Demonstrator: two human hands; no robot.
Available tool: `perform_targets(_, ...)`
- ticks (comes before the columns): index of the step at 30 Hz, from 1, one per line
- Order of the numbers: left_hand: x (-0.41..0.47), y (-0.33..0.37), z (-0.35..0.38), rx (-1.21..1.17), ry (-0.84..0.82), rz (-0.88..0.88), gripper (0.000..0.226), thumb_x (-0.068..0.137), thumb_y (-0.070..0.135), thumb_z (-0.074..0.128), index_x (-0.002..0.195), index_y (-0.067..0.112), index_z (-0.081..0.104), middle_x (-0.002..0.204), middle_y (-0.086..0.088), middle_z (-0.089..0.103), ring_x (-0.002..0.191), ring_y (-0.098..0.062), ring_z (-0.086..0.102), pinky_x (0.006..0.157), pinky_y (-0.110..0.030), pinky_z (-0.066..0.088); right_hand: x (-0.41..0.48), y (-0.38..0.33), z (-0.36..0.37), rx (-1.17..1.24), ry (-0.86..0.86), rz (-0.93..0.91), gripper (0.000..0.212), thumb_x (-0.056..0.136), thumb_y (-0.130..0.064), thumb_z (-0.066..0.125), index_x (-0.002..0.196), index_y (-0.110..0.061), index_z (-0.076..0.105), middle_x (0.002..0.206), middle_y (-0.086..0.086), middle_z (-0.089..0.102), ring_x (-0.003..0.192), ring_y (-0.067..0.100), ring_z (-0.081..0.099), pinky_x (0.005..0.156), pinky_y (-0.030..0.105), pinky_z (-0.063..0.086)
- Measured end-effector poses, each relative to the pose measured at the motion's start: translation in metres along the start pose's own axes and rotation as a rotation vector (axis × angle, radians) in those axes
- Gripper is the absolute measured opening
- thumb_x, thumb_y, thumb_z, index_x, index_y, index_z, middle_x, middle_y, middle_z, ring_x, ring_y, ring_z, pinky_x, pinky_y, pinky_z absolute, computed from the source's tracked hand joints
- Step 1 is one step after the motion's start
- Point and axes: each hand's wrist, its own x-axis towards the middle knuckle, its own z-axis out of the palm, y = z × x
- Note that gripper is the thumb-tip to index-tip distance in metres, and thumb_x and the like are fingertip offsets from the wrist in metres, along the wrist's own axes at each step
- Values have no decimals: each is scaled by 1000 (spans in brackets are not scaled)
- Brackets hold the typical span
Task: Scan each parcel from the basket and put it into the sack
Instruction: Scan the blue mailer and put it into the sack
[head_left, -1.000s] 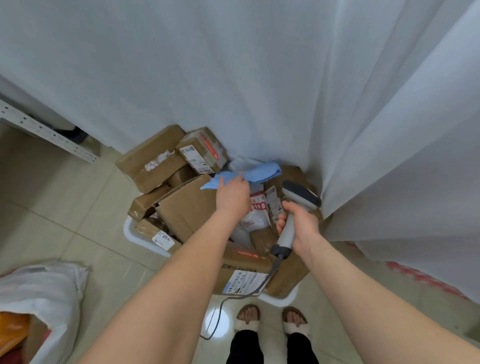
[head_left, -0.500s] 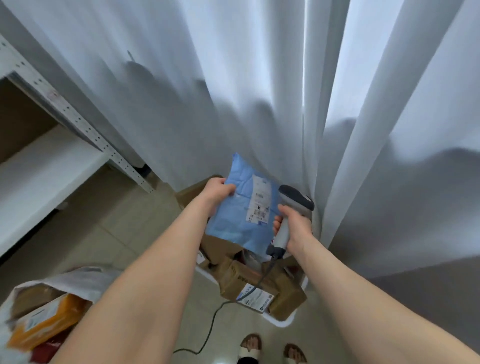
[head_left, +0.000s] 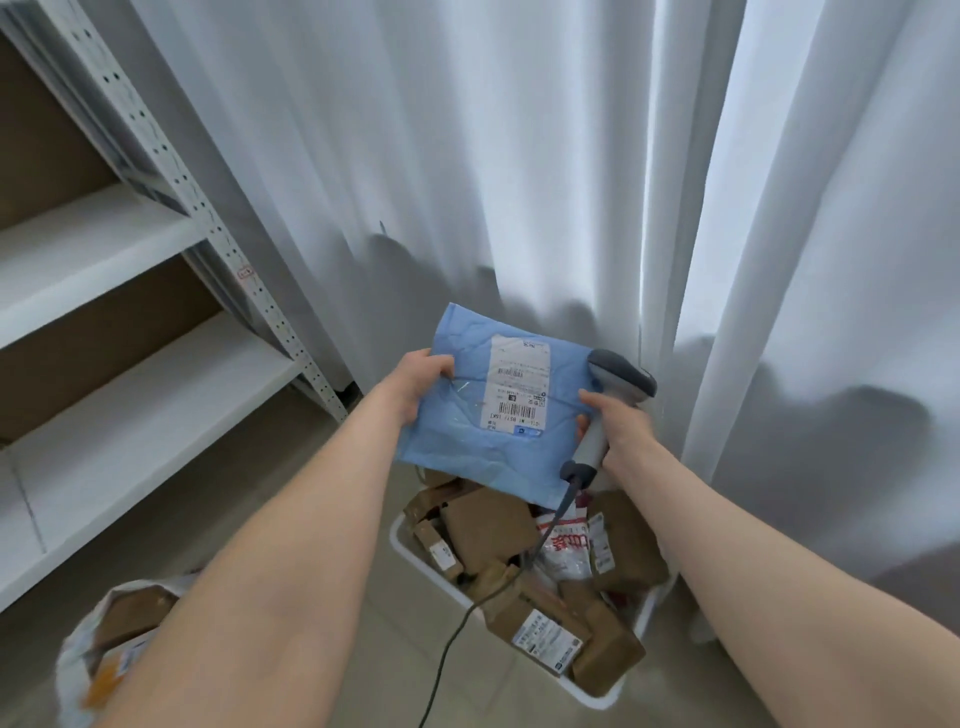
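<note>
My left hand (head_left: 420, 387) grips the left edge of a flat blue parcel (head_left: 467, 441) and holds it up with its white barcode label (head_left: 517, 384) facing me. My right hand (head_left: 618, 428) grips the handle of a grey corded scanner (head_left: 618, 387), whose head sits at the parcel's right edge. Below them on the floor stands the white basket (head_left: 410, 551), filled with several brown boxes and a white bag. The white sack (head_left: 83, 660) lies open at the lower left with brown and orange parcels inside; my left forearm covers part of it.
A white metal shelf rack (head_left: 156, 374) stands at the left. A white curtain (head_left: 519, 182) hangs right behind the basket. The scanner's cable (head_left: 457, 639) trails down across the basket to the tiled floor (head_left: 384, 649).
My left hand lifted the blue parcel out of the basket and turned its label toward me. The scanner came up beside it. My view has tilted up and left.
</note>
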Motion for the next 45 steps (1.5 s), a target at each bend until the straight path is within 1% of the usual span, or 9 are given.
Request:
perform_targets(1, -5, 3, -7, -32, -71, -30, 13, 79, 1, 55, 87, 7, 63, 84, -15, 67, 68, -30, 64, 67, -37, 56, -3, -1, 7, -9, 25, -24, 17, 80, -7, 73, 90, -10, 60, 70, 7, 60, 55, 15, 54, 52, 29, 48)
perform_targets(4, -13, 7, -24, -41, -191, -35, 38, 76, 12, 76, 112, 5, 65, 108, -18, 69, 89, -34, 68, 80, -48, 56, -15, -4, 20, -25, 62, -113, 24, 80, 1, 68, 100, -6, 58, 66, 8, 54, 54, 16, 50, 52, 28, 45)
perform_targets(8, -19, 6, -20, -68, 44, 88, 35, 82, -4, 69, 115, -3, 61, 108, -18, 66, 73, -27, 64, 75, -42, 55, -30, -4, 29, -80, 61, -173, 29, 84, 2, 64, 109, -6, 54, 74, 9, 57, 57, 16, 54, 56, 28, 48)
perform_targets(10, -19, 4, -15, -115, 113, 108, 34, 82, -9, 67, 115, -5, 59, 109, -19, 64, 73, -27, 62, 79, -42, 52, -40, -3, 32, -119, 25, -160, 23, 85, 0, 63, 106, -6, 56, 77, 9, 59, 57, 14, 55, 55, 26, 48)
perform_targets(14, -15, -3, -9, -177, 186, 115, 29, 82, -8, 67, 110, -2, 62, 114, -20, 65, 85, -28, 62, 80, -40, 52, -66, -4, 34, -261, -210, -127, 4, 88, -2, 62, 92, -3, 61, 69, 10, 60, 49, 13, 49, 47, 24, 44)
perform_targets(17, -11, -5, -8, -197, 234, 117, 25, 81, -3, 70, 104, 3, 64, 109, -17, 67, 88, -28, 63, 83, -42, 54, -77, -5, 36, -435, -304, -151, 7, 88, -7, 64, 93, -7, 60, 69, 11, 62, 48, 14, 49, 49, 27, 44)
perform_targets(21, -5, -6, -12, -181, 278, 103, 21, 79, 0, 73, 94, 11, 64, 108, -15, 68, 94, -32, 66, 87, -49, 55, -80, -9, 35, -497, -318, -163, 6, 88, -9, 63, 93, -7, 60, 64, 11, 60, 47, 16, 48, 48, 26, 42)
perform_targets(29, -10, -2, -10, -158, 289, 99, 26, 81, 2, 72, 106, 7, 66, 108, -13, 67, 96, -31, 66, 88, -46, 55, -84, -19, 30, -563, -346, -177, 5, 87, -8, 62, 90, -8, 58, 64, 9, 55, 49, 16, 47, 50, 27, 42)
perform_targets(45, -11, -3, -9, -120, 305, 70, 25, 86, 5, 68, 111, 5, 63, 114, -13, 66, 100, -33, 64, 88, -44, 54, -91, -26, 33, -608, -356, -167, 6, 86, -7, 59, 92, -8, 57, 59, 6, 53, 49, 14, 46, 50, 26, 43)
